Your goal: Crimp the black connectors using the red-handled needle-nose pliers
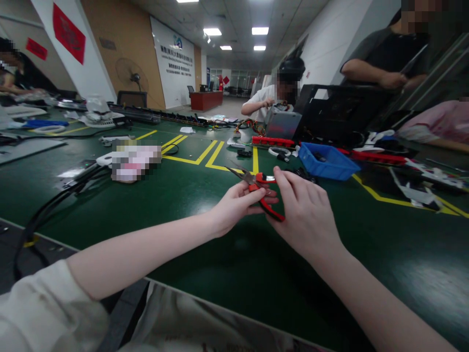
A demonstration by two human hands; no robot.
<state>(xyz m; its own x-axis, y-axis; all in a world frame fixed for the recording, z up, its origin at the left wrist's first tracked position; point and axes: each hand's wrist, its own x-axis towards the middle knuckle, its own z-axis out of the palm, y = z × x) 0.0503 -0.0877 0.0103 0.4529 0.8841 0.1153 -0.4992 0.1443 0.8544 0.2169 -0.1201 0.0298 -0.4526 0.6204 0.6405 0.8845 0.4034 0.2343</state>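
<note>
A pair of long-nose pliers with red and black handles is held above the green table, its narrow metal jaws pointing up and left. My left hand grips it near the pivot, thumb on the lower handle and fingers beneath. My right hand closes around the handle ends from the right, its index finger at the upper handle. The undersides of the right fingers are hidden. The handles are spread apart, and a pale, shiny patch shows on the upper one.
A blue bin stands beyond my right hand, near a black connector and a coiled white cable. A pixelated pink-and-white item and black cables lie left. A person opposite works at a metal box; other people are at both sides.
</note>
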